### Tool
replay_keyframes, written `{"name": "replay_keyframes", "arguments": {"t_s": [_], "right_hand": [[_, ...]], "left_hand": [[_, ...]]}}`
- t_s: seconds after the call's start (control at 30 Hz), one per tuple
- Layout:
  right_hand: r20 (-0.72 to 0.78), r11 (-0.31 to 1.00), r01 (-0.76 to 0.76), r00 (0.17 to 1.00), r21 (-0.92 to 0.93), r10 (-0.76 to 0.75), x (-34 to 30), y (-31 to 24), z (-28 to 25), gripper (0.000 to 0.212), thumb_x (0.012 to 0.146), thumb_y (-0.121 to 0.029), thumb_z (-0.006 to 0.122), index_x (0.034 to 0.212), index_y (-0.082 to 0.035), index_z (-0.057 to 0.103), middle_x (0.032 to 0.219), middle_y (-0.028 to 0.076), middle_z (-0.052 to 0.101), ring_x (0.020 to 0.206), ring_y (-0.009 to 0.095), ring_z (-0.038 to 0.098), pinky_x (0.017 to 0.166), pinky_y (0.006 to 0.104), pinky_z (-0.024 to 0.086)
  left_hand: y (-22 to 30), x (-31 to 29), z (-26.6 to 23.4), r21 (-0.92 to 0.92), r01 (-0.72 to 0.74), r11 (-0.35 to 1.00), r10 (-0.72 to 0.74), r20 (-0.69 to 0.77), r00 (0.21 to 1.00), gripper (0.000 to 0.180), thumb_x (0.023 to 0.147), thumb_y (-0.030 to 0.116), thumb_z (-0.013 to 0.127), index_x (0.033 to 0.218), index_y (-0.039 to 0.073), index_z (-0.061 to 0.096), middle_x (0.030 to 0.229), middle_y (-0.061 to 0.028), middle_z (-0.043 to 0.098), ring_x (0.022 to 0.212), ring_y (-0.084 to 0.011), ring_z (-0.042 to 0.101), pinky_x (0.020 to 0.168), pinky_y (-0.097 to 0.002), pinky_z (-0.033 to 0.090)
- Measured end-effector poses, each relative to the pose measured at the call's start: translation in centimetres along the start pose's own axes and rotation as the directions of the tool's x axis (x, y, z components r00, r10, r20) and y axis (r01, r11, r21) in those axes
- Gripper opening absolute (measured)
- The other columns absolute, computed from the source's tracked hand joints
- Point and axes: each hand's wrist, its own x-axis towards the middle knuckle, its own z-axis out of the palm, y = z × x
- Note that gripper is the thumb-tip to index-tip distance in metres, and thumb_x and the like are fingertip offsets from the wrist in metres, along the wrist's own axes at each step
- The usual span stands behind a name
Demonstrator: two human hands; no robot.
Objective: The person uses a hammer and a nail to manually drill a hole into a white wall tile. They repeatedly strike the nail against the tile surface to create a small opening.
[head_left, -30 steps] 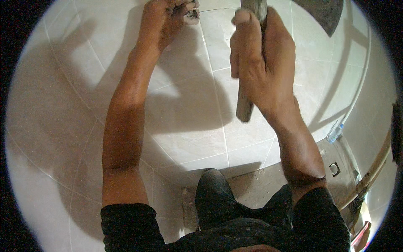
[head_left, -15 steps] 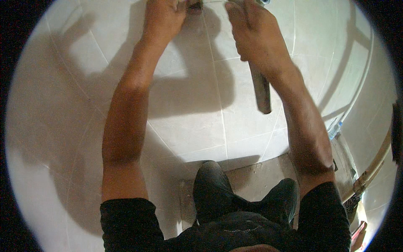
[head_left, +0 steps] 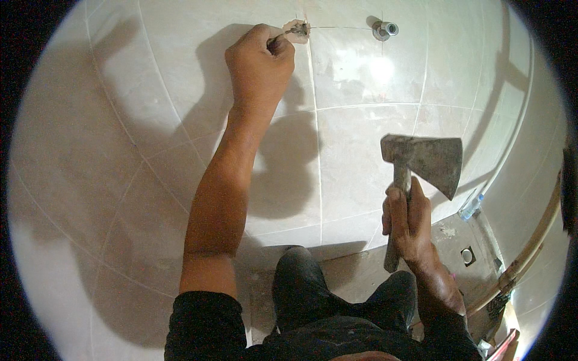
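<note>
My right hand (head_left: 410, 222) is closed round the handle of a hatchet (head_left: 430, 157), low in front of the wall. The hatchet's head is up, with its broad blade to the right and its blunt end to the left. Higher up, my left hand (head_left: 262, 66) is closed on a thin chisel-like tool (head_left: 277, 42), mostly hidden in the fist. Its end points to a rough broken hole (head_left: 297, 30) in the pale wall tiles (head_left: 355, 138). To the right of the hole a metal pipe fitting (head_left: 385, 30) sticks out of the wall.
A clear plastic bottle (head_left: 471, 207) stands in the corner at the right. Near it is a round drain opening (head_left: 467, 257) in the floor. A long pole or pipe (head_left: 530, 259) slants along the right side. My bent knees (head_left: 299, 277) are close to the wall.
My right hand has come down and right from the wall, so the hatchet's head now shows. My left hand has dropped slightly and moved right, and the hole and pipe fitting are in fuller view.
</note>
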Motion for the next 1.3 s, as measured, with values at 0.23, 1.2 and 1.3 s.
{"name": "replay_keyframes", "arguments": {"t_s": [0.23, 1.2, 1.3], "right_hand": [[0.081, 0.974, -0.213, 0.975, 0.075, 0.207, -2.6, 0.1, -1.8, 0.02, 0.107, -0.017, 0.049, 0.101, 0.002, 0.05, 0.063, 0.003, 0.054, 0.052, 0.007, 0.049, 0.045, 0.0289, 0.04], [0.363, 0.918, 0.283, 0.916, -0.278, -0.172, 3.5, -1.3, -0.7, 0.032, 0.107, -0.027, 0.053, 0.101, 0.004, 0.057, 0.076, 0.026, 0.06, 0.074, 0.047, 0.064, 0.067, 0.0541, 0.049], [0.402, 0.914, 0.31, 0.896, -0.262, -0.188, 4.2, -1.4, -0.8, 0.03, 0.106, -0.024, 0.053, 0.112, 0.005, 0.054, 0.083, 0.027, 0.062, 0.077, 0.049, 0.064, 0.068, 0.0552, 0.051]], "left_hand": [[1.6, 0.1, -1.3, 0.368, 0.15, 0.917, -0.281, 0.333, 0.9, 0.025, 0.089, 0.025, 0.072, 0.093, 0.0, 0.071, 0.074, -0.0144, 0.074, 0.067, -0.0234, 0.071, 0.063, -0.0399, 0.055], [3.1, 2.0, -1.3, -0.188, 0.892, 0.412, -0.68, 0.588, 0.438, 0.02, 0.097, 0.021, 0.063, 0.103, 0.002, 0.068, 0.088, -0.0149, 0.078, 0.055, -0.0136, 0.058, 0.051, -0.0268, 0.038], [2.5, 1.4, -1.1, -0.24, 0.891, 0.385, -0.656, 0.608, 0.447, 0.021, 0.097, 0.022, 0.063, 0.104, 0.002, 0.068, 0.089, -0.015, 0.077, 0.056, -0.0132, 0.057, 0.051, -0.0265, 0.038]]}}
